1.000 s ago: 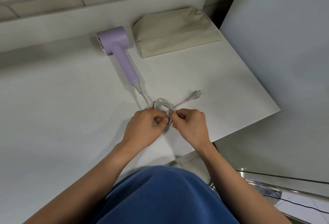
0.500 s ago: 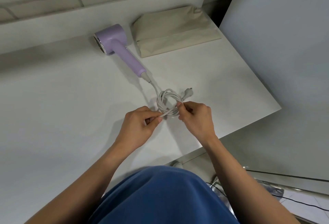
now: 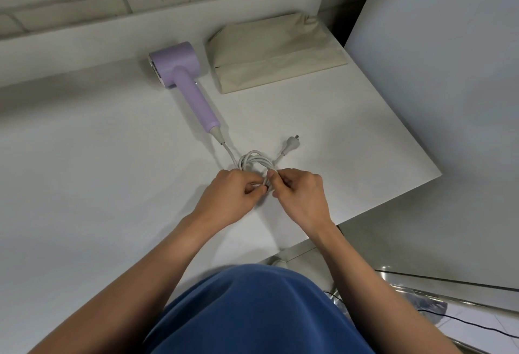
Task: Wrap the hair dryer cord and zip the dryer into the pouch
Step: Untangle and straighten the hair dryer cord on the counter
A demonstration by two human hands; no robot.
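Lilac dryer (image 3: 184, 81), coiled cord (image 3: 259, 159), beige pouch (image 3: 276, 53)

Plain blue top (image 3: 252, 314); forearms (image 3: 168, 255) bare, no sleeves in view

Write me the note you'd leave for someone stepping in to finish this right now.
Hands: the left hand and the right hand both pinch the near side of the cord.
Things: the cord is looped into a small bundle on the table, and the plug sticks out past it. The hair dryer lies flat, with the pouch to the right of its head. I cannot tell whether the zip is open.
Done: the cord is mostly coiled.
Left: secure the bundle, put the dryer in the pouch, zip it.
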